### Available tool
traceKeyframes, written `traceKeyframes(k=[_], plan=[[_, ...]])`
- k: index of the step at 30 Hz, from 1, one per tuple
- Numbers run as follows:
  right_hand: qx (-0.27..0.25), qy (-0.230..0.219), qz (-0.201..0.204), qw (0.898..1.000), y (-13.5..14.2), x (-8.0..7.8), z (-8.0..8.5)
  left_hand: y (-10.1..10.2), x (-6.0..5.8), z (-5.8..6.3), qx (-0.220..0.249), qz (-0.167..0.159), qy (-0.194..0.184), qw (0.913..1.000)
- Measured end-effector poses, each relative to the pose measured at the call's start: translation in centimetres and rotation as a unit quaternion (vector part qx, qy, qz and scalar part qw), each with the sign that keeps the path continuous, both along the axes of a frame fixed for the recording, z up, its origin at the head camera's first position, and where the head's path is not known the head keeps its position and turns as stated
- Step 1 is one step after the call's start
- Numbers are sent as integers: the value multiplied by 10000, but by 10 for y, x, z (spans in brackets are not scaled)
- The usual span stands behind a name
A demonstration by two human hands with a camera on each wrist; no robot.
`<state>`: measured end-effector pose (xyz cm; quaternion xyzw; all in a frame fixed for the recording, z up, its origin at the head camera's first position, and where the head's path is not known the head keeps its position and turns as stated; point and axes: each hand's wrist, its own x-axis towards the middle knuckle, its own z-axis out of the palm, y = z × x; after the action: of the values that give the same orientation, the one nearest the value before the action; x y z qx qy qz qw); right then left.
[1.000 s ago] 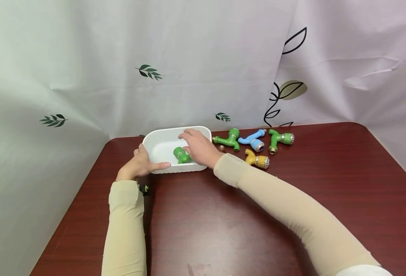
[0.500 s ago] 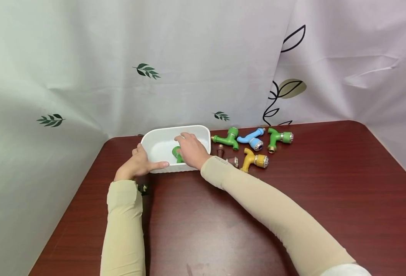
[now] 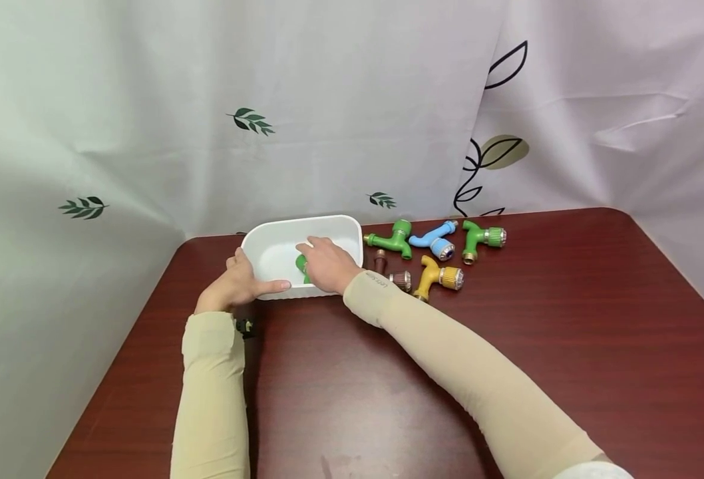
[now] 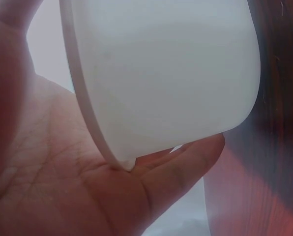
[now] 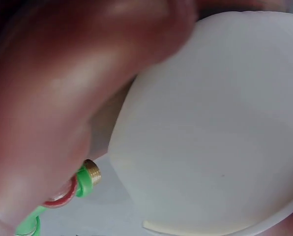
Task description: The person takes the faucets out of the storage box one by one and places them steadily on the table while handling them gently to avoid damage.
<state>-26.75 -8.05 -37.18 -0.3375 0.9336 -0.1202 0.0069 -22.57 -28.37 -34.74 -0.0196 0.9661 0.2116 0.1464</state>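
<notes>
My left hand (image 3: 232, 286) grips the left end of a white plastic tub (image 3: 274, 259), its thumb over the near rim. In the left wrist view, the left hand's (image 4: 102, 196) palm and fingers lie against the tub's (image 4: 176, 88) outer wall. My right hand (image 3: 328, 266) reaches into the tub, over a green tap (image 3: 301, 261), and appears to hold it. Hand and tub wall hide most of that tap. The right wrist view shows the blurred right hand (image 5: 53, 98) beside the tub (image 5: 210, 128); its fingertips on the tap are hidden.
Right of the tub, several taps lie on the dark red table (image 3: 567, 319): a green tap (image 3: 400, 241), a blue tap (image 3: 430, 238), another green tap (image 3: 473, 239), a yellow tap (image 3: 428, 276) and a brown tap (image 3: 400, 281). A pale curtain (image 3: 328, 120) hangs behind.
My right hand has moved left inside the tub, and the green tap under it has shifted slightly left. The brown tap has come into view. The left hand keeps its grip.
</notes>
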Motion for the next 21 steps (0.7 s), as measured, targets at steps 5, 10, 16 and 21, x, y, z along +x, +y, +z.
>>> traceKeyframes(k=[5, 10, 16, 21], plan=[[-53, 77, 431, 9990, 1, -2, -3, 0, 1, -1, 8, -6, 1, 10000], [-259, -37, 579, 9980, 3, -3, -6, 0, 1, -2, -12, -26, -6, 10000], [-334, -176, 409, 9984, 4, -3, -6, 1, 1, 0, -134, -37, -68, 9999], [-409, -220, 188, 9987, 5, -3, -5, 1, 1, 0, -129, -14, -66, 9999]])
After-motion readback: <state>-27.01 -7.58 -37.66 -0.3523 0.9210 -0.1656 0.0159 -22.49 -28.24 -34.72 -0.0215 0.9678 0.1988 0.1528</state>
